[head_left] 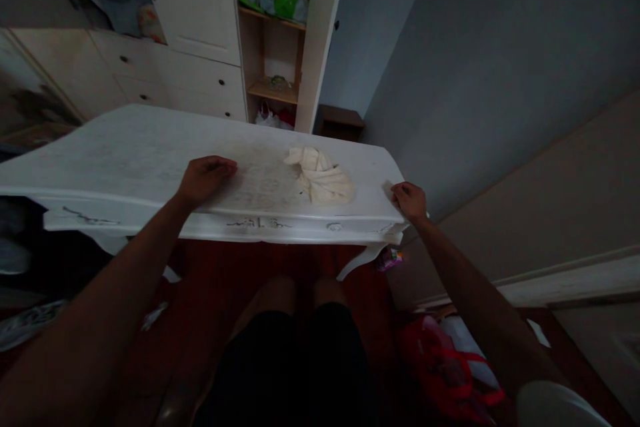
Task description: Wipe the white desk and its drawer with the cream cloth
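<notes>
A white table [135,147] with carved trim spans the view in front of me. Its top carries greyish smudges in the middle. On the right half lies a crumpled cream cloth [325,177], touched by neither hand. My left hand [206,178] is over the smudged area, left of the cloth, its fingers loosely bent and apart from anything I can see. At the table's right end is my right hand [410,200], thumb and fingers pinched together. A small pale patch shows at its fingertips; I cannot tell what it is.
Behind the table stands a white cabinet [195,7] with an open door [323,40] and bags on its shelves. A grey-blue wall [480,80] rises at the right. A red bag [435,360] and a small colourful box [389,258] are on the dark red floor.
</notes>
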Demonstrator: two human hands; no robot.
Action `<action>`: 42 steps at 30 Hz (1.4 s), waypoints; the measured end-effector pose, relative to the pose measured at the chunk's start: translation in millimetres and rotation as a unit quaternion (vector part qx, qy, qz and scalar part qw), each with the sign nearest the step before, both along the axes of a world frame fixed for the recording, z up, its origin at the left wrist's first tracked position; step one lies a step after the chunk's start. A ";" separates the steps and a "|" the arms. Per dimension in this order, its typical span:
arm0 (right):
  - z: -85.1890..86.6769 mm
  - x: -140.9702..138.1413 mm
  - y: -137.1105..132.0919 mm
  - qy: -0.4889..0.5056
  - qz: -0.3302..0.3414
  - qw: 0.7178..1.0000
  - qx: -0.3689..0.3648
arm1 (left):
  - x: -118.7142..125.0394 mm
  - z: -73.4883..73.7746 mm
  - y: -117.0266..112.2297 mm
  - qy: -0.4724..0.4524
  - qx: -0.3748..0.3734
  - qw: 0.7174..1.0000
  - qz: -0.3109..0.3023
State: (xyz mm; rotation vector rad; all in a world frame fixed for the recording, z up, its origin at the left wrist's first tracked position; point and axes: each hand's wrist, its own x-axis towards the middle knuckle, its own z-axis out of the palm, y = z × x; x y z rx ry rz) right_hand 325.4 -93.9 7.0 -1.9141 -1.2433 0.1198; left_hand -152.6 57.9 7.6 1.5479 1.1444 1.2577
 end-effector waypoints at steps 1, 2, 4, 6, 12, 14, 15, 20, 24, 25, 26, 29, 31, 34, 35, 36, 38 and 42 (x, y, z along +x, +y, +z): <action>0.4 -0.1 0.2 0.002 -0.005 1.000 -0.002 | 0.7 -0.8 0.4 -0.018 -0.007 1.000 -0.002; 0.9 -0.2 0.6 0.011 -0.012 1.000 -0.005 | 1.3 -1.5 1.0 -0.032 -0.011 0.999 -0.001; 2.2 -1.3 2.3 0.042 -0.027 0.999 -0.015 | 1.9 -2.2 2.3 -0.044 -0.018 0.999 0.003; 3.8 -5.6 4.5 0.078 -0.036 0.996 -0.019 | 1.9 -2.5 3.8 -0.052 -0.025 0.998 0.008; 13.0 -50.1 16.8 0.080 -0.013 0.989 0.121 | 0.3 -4.1 8.7 -0.073 -0.039 0.996 0.023; 19.4 -70.2 26.8 0.040 0.048 0.986 0.152 | 0.2 -4.1 9.5 -0.086 -0.036 0.995 0.024; 22.8 -79.9 33.4 0.016 0.083 0.983 0.162 | 0.3 -3.9 9.8 -0.094 -0.035 0.995 0.024; 32.4 -119.5 73.4 -0.105 0.224 0.963 0.101 | 0.4 -1.6 9.5 -0.134 -0.048 0.990 0.022; 24.9 -144.6 93.5 -0.179 0.304 0.935 -0.035 | 0.4 0.9 7.0 -0.165 -0.058 0.984 0.023; 22.0 -150.1 94.6 -0.180 0.313 0.931 -0.060 | 0.4 1.0 6.5 -0.170 -0.058 0.983 0.021; 19.2 -154.9 94.0 -0.179 0.313 0.930 -0.074 | 0.3 0.8 6.3 -0.175 -0.055 0.983 0.020; 10.9 -163.2 84.1 -0.180 0.288 0.939 -0.051 | -0.6 -1.9 7.6 -0.179 -0.051 0.983 0.013; 4.9 -161.7 73.2 -0.179 0.257 0.950 0.006 | -1.6 -4.4 9.1 -0.179 -0.049 0.983 0.008; -4.2 -148.8 55.4 -0.164 0.193 0.963 0.087 | -3.2 -7.4 10.7 -0.176 -0.045 0.983 0.006; -6.6 -142.2 49.7 -0.158 0.176 0.967 0.098 | -3.6 -8.2 11.0 -0.172 -0.043 0.984 0.005; -8.4 -134.8 44.2 -0.152 0.162 0.970 0.100 | -3.9 -8.8 11.2 -0.167 -0.042 0.985 0.006; -10.0 -117.7 33.2 -0.147 0.141 0.974 0.095 | -4.3 -9.8 11.5 -0.159 -0.040 0.986 0.011; -9.2 -77.2 10.9 -0.134 0.105 0.981 0.097 | -3.5 -8.9 10.3 -0.164 -0.033 0.986 0.014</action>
